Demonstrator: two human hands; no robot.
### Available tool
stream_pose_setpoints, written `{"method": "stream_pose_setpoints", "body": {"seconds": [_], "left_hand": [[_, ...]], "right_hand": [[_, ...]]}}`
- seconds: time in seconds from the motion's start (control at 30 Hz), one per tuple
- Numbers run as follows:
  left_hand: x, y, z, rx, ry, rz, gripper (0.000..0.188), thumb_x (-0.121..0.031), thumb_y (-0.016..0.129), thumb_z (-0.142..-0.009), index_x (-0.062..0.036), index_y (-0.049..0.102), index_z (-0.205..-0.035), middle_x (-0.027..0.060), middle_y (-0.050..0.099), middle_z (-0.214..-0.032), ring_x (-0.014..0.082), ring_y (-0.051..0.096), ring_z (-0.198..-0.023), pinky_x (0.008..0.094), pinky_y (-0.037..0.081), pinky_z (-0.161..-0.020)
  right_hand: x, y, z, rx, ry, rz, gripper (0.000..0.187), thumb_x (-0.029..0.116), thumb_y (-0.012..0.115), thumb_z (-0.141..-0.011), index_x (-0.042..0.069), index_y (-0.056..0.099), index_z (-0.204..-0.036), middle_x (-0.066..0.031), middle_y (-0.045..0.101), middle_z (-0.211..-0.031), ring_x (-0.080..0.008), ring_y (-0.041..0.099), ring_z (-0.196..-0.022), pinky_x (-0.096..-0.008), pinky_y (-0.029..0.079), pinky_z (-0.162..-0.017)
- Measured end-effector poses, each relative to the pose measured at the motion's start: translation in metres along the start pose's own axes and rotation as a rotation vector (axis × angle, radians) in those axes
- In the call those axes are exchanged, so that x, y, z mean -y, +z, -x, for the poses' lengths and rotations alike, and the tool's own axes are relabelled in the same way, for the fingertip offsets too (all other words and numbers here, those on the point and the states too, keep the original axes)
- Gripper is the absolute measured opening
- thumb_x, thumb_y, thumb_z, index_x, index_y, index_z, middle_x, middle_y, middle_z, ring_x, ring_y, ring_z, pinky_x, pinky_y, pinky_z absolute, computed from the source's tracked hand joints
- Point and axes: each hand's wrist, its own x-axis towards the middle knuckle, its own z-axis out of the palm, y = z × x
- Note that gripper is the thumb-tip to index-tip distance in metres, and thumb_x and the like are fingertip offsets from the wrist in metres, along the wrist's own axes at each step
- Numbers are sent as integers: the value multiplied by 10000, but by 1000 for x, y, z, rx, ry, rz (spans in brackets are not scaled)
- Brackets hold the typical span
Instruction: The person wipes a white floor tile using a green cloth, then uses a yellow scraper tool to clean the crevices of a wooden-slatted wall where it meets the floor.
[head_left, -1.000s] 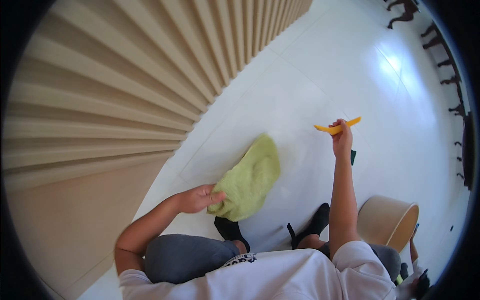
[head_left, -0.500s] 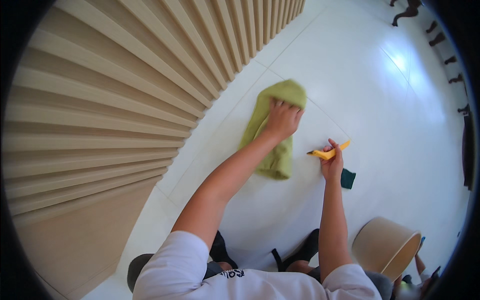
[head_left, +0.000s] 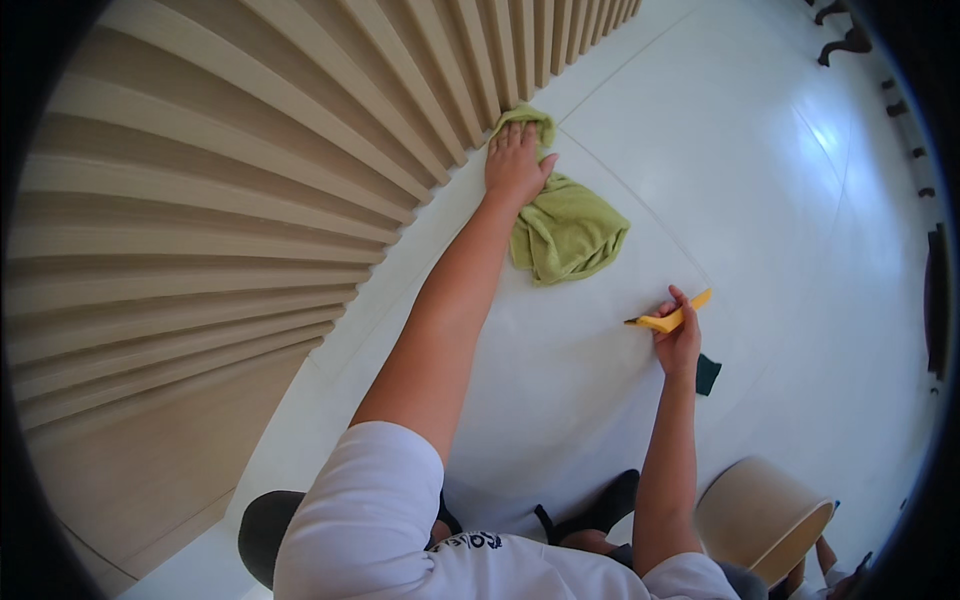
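Note:
My left hand (head_left: 516, 170) lies flat on a green cloth (head_left: 570, 230), fingers stretched out and thumb apart. It presses the cloth's far end to the white floor beside the foot of the slatted wall. The rest of the cloth spreads in folds toward the right. My right hand (head_left: 680, 345) is closed around a slim yellow tool (head_left: 663, 322) with a dark tip pointing left; its exact kind I cannot make out. Just right of that wrist, a dark green scouring pad (head_left: 708, 374) sits on the floor, partly covered by my hand.
Wooden slats (head_left: 220, 215) rise along the left. A beige bin (head_left: 760, 515) lies tilted at the lower right, with part of another person's arm (head_left: 826, 555) next to it. Dark curved furniture legs (head_left: 848, 45) stand at the far right.
My left hand has slid the cloth away and leftward to the base of the slats, its fingers now flattened. The right hand keeps the yellow tool, barely shifted.

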Motion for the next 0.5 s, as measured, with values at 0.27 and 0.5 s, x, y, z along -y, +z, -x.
{"method": "stream_pose_setpoints", "body": {"seconds": [0.27, 0.5], "left_hand": [[52, -35, 165, -49, -281, -67, 665, -414, 592, -844, -23, 386, -1341, 234, 432, -1338, 366, 362, -1276, 449, 256, -1080], [145, -82, 366, -53, -572, -201, 597, -373, 535, -894, -13, 376, -1343, 271, 413, -1331, 406, 357, -1253, 461, 259, -1065]], "right_hand": [[20, 60, 5, -105, -171, 802, 383, 347, 404, -983, 68, 600, -1158, -32, 497, -786, -113, 478, -652, -233, 426, -659], [36, 146, -11, 140, -194, 983, 262, 242, 493, -964, 122, 593, -1175, -39, 525, -772, -111, 543, -664, -231, 457, -628]]}}
